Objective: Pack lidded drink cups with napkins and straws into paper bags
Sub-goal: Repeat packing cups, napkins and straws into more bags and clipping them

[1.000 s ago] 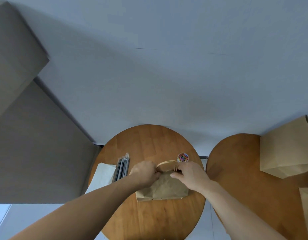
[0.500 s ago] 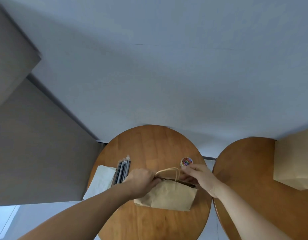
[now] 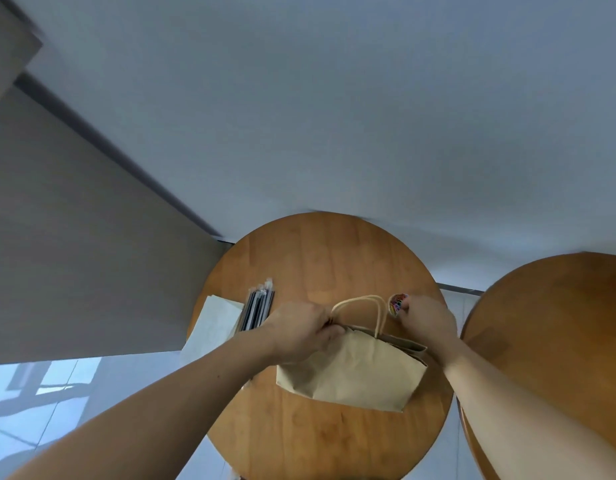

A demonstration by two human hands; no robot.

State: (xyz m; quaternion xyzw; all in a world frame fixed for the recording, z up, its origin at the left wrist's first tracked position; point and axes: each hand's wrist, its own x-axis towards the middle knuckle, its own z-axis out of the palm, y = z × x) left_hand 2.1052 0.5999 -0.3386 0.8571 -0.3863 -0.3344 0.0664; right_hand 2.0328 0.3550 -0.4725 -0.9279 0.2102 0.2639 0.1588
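Note:
A brown paper bag [image 3: 348, 372] with twisted paper handles [image 3: 365, 303] stands tilted on the round wooden table [image 3: 320, 258]. My left hand [image 3: 296, 334] grips the bag's top edge at its left end, by the handles. My right hand [image 3: 426, 322] is behind the bag's right end, its curled fingertips pinching at a small round tub [image 3: 396, 302] of colourful bits. Wrapped straws [image 3: 258, 308] lie in a bundle to the left of the bag, next to a stack of white napkins [image 3: 213, 323]. No cup shows; the bag's inside is hidden.
A second round wooden table [image 3: 556, 306] stands close on the right, with a narrow gap between the two. A grey wall panel rises at the left, and a pale wall runs behind both tables. Tiled floor shows at the lower left.
My right hand left the bag's top edge and moved back and right to the small round tub. The bag tilted and slid slightly right. My left hand kept its grip.

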